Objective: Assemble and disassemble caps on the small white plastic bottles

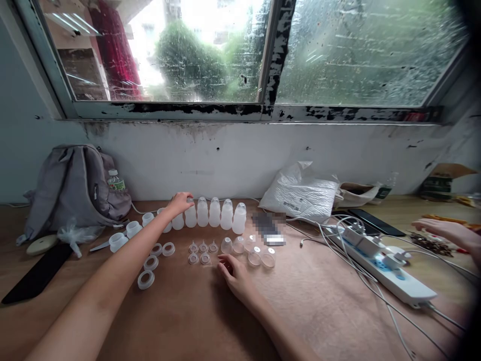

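A row of frosted baby bottles with clear caps (214, 213) stands along the back of the table. My left hand (181, 203) reaches over its left part, fingers closed at the top of one baby bottle (191, 216); my forearm partly hides bottles behind it. My right hand (236, 277) rests on the table, fingers loosely bent and apart, with nothing visible in them. Just beyond it lie several clear bottle nipples (203, 246) and clear dome caps (254, 257). White collar rings (146, 279) lie right of my left forearm. Open bottles without tops (117, 242) stand left of it.
A grey backpack (71, 190) and black case (37, 273) are at left. A silver plastic mailer (302, 193) leans on the wall. Cables trail from a white power strip (398, 286) at right. Another person's hand (443, 228) shows at the far right.
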A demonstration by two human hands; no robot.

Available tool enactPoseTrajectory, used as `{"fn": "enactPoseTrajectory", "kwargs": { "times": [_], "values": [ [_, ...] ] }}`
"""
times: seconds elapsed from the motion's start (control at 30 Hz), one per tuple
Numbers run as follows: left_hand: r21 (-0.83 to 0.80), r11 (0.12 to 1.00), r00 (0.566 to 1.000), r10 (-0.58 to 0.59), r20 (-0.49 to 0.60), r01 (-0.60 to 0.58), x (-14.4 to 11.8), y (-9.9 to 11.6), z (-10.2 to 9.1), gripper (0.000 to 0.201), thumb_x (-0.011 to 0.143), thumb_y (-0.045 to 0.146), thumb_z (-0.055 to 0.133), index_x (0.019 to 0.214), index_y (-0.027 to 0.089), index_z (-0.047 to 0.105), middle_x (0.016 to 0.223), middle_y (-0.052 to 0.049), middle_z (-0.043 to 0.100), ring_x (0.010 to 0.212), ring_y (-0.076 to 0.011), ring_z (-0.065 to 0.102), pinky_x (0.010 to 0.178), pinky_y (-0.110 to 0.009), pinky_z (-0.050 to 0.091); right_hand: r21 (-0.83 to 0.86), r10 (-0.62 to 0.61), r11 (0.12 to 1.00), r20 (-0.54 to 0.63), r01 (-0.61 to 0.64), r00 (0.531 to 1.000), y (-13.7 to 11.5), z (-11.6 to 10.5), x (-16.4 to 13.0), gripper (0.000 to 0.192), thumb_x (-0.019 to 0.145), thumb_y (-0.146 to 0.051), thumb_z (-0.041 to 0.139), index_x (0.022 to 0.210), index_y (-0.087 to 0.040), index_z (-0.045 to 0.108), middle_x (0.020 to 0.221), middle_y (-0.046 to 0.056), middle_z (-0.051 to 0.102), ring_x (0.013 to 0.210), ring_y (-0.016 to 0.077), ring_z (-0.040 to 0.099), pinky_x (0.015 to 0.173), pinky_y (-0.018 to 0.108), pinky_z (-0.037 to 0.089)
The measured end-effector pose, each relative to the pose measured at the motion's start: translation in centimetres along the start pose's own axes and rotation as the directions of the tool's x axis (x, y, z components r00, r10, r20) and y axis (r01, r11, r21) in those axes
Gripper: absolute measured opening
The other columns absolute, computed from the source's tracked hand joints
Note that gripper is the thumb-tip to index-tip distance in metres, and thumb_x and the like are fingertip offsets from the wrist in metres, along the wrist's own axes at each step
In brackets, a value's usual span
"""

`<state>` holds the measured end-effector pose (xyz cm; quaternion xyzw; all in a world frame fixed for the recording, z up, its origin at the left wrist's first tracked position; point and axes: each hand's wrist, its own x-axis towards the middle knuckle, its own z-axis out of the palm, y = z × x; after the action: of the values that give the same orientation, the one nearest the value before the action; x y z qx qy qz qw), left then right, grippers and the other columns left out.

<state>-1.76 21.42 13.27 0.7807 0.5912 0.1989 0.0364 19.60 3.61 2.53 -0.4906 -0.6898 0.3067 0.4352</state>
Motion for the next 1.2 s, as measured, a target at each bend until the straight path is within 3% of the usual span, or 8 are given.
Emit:
{"fn": "enactPoseTrajectory", "kwargs": {
  "times": [0.2,0.37,0.47,0.57,0.7,0.8,1.03,1.2],
  "values": [
    [0.002,1.000,1.000,0.015,-0.024,-0.015,-0.1,-0.2,0.5,0.040,0.072,0.034,0.052,0.109,0.018,0.054,0.109,-0.009,0.060,0.096,-0.0243,0.056,0.080,-0.032,0.044,-0.032,-0.014,0.999,-0.008,0.014,1.000,0.3,0.3,0.0,0.020,0.081,-0.028,0.046,0.091,-0.017,0.059,0.079,0.006,0.062,0.072,0.0175,0.057,0.066,0.030,0.047],
    [0.004,0.998,0.988,0.056,-0.141,-0.056,-2.5,0.8,-0.2,0.040,0.080,0.030,0.041,0.117,0.016,0.044,0.118,-0.009,0.052,0.105,-0.0229,0.050,0.087,-0.033,0.040,-0.058,-0.036,0.998,-0.014,0.035,0.999,0.6,0.4,0.0,0.019,0.081,-0.026,0.046,0.091,-0.018,0.059,0.078,0.005,0.062,0.072,0.0173,0.057,0.067,0.030,0.047],
    [0.044,0.978,0.949,0.210,-0.235,-0.206,-6.5,1.0,-0.5,0.033,0.082,0.025,0.039,0.113,0.018,0.047,0.109,-0.008,0.056,0.103,-0.0210,0.050,0.088,-0.033,0.039,-0.070,-0.057,0.996,-0.020,0.055,0.998,0.8,0.4,0.0,0.019,0.081,-0.025,0.046,0.091,-0.018,0.059,0.078,0.005,0.062,0.072,0.0172,0.057,0.068,0.031,0.047],
    [0.075,0.951,0.928,0.308,-0.210,-0.298,-12.3,0.2,0.1,0.028,0.083,0.024,0.039,0.108,0.021,0.049,0.102,-0.006,0.058,0.096,-0.0203,0.054,0.082,-0.033,0.042,-0.095,-0.087,0.992,-0.022,0.085,0.996,1.0,0.5,-0.1,0.017,0.080,-0.023,0.045,0.090,-0.017,0.059,0.081,0.006,0.062,0.073,0.0176,0.057,0.068,0.031,0.047],
    [0.090,0.959,0.937,0.283,-0.205,-0.270,-20.1,-2.4,1.4,0.021,0.082,0.024,0.040,0.099,0.021,0.052,0.093,-0.005,0.060,0.086,-0.0200,0.056,0.074,-0.031,0.045,-0.183,-0.163,0.970,-0.016,0.157,0.987,1.5,1.1,-0.2,0.018,0.082,-0.019,0.042,0.090,-0.018,0.058,0.087,0.007,0.061,0.078,0.0189,0.057,0.071,0.032,0.046],
    [0.105,0.969,0.955,0.238,-0.178,-0.222,-23.6,-4.3,1.8,0.014,0.081,0.024,0.041,0.086,0.022,0.054,0.082,-0.003,0.059,0.075,-0.0188,0.057,0.068,-0.030,0.045,-0.299,-0.236,0.926,0.021,0.232,0.972,1.6,2.0,0.1,0.022,0.083,-0.016,0.038,0.095,-0.018,0.056,0.091,0.009,0.059,0.082,0.0200,0.055,0.073,0.033,0.045],
    [0.157,0.973,0.974,0.191,-0.123,-0.170,-24.8,-6.2,2.0,0.013,0.078,0.031,0.047,0.081,0.021,0.055,0.090,-0.005,0.057,0.087,-0.0230,0.054,0.072,-0.035,0.044,-0.593,-0.229,0.773,0.073,0.227,0.971,0.5,4.8,2.3,0.021,0.083,-0.018,0.038,0.097,-0.014,0.053,0.091,0.012,0.055,0.083,0.0220,0.052,0.074,0.033,0.041],
    [0.157,0.961,0.955,0.253,-0.153,-0.229,-24.6,-5.5,2.8,0.014,0.081,0.029,0.045,0.080,0.020,0.056,0.099,-0.006,0.056,0.093,-0.0219,0.053,0.078,-0.036,0.044,-0.476,-0.308,0.804,0.179,0.357,0.934,-0.8,4.0,1.4,0.018,0.080,-0.019,0.042,0.096,-0.016,0.051,0.094,0.009,0.054,0.081,0.0185,0.052,0.073,0.029,0.041]
  ]
}}
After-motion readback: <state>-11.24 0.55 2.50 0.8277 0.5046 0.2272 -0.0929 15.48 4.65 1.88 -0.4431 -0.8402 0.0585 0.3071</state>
